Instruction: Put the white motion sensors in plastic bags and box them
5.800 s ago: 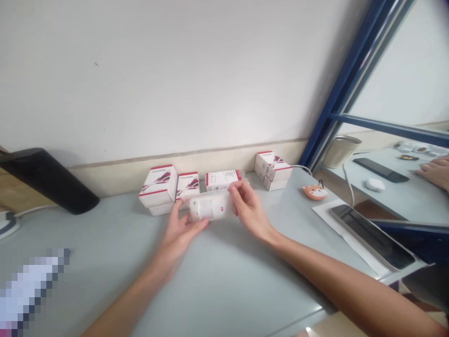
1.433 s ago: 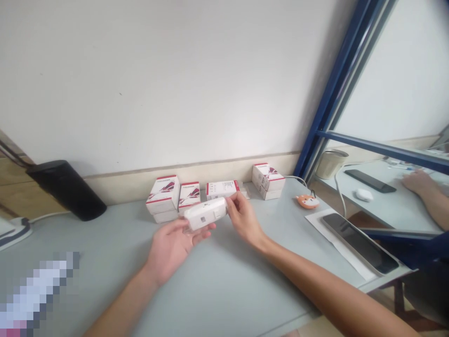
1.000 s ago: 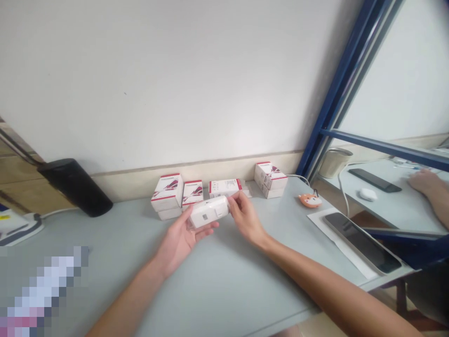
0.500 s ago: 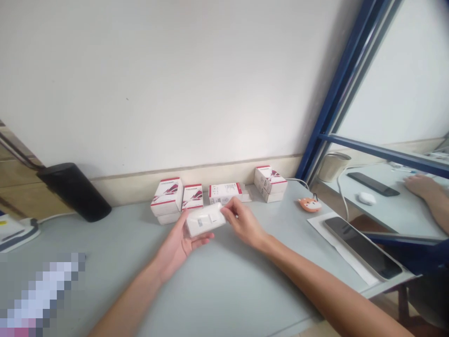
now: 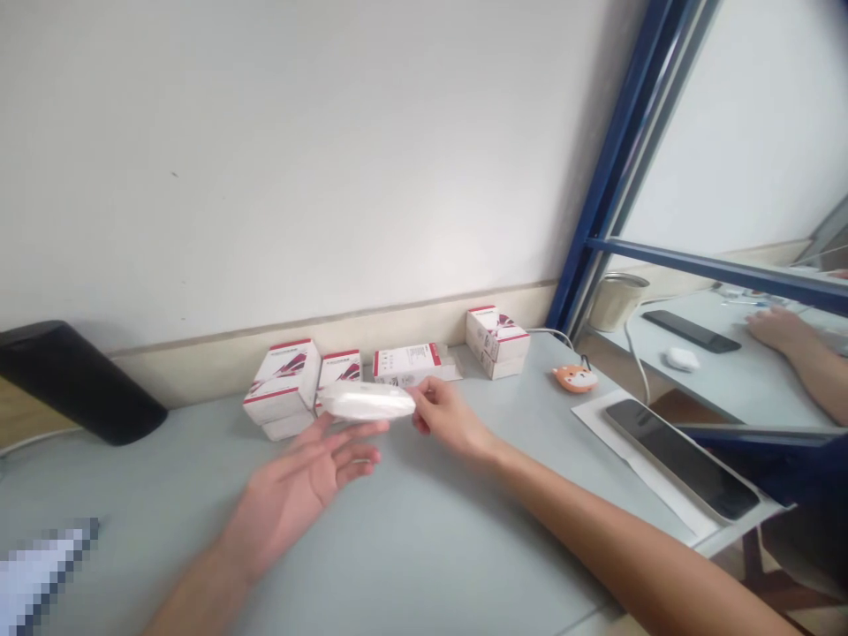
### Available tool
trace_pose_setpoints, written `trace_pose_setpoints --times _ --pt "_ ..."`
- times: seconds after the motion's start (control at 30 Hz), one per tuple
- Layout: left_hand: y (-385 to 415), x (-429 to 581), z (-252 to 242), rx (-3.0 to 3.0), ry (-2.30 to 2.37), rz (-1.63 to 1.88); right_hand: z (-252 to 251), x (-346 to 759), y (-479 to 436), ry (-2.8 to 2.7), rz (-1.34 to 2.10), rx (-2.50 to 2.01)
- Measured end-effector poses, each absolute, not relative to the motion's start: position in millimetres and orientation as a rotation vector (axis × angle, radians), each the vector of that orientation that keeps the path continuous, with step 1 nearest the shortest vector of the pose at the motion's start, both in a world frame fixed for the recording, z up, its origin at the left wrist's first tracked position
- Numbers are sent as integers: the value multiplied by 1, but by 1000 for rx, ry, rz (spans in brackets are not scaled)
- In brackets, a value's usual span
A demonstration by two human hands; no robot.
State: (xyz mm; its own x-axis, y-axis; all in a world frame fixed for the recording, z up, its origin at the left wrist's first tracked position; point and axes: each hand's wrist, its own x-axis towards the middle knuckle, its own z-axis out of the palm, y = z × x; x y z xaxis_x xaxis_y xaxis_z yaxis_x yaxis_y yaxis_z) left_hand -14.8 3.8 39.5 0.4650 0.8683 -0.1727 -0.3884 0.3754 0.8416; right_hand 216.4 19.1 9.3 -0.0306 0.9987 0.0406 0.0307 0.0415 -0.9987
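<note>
A flat white device in clear plastic wrap (image 5: 367, 402) hangs over the table, seen nearly edge-on and blurred; its exact kind does not show. My right hand (image 5: 450, 420) pinches its right end between thumb and fingers. Palm up, my left hand (image 5: 298, 486) lies open below its left end with the fingers spread. Whether the left fingertips touch the underside, I cannot tell. Just behind are white-and-red cartons: a stack at the left (image 5: 282, 384), a smaller carton (image 5: 340, 367) partly hidden by the device, and one lying flat (image 5: 407, 360).
Another carton stack (image 5: 498, 340) stands by the wall. To the right are an orange animal-faced case (image 5: 574, 378) and a phone (image 5: 682, 459) on white paper. A black cylinder (image 5: 79, 380) leans at the left. Beyond the blue frame (image 5: 596, 168) rests another person's hand (image 5: 782, 334).
My left hand has let go of the white device and dropped lower left, opening. The device has tipped from showing its broad face to nearly edge-on. The view has shifted right.
</note>
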Motion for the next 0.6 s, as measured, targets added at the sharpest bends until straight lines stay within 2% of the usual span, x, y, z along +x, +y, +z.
trace_pose_setpoints --times 0.23,0.43,0.6 --pt "8 -7 24 1099 953 1119 13 203 4 -1182 1321 -1174" --pt "0 6 22 1029 958 1148 7 192 -8 -1172 1043 -910" --pt "-2 4 32 826 1022 1127 12 201 -13 -1700 705 -776"
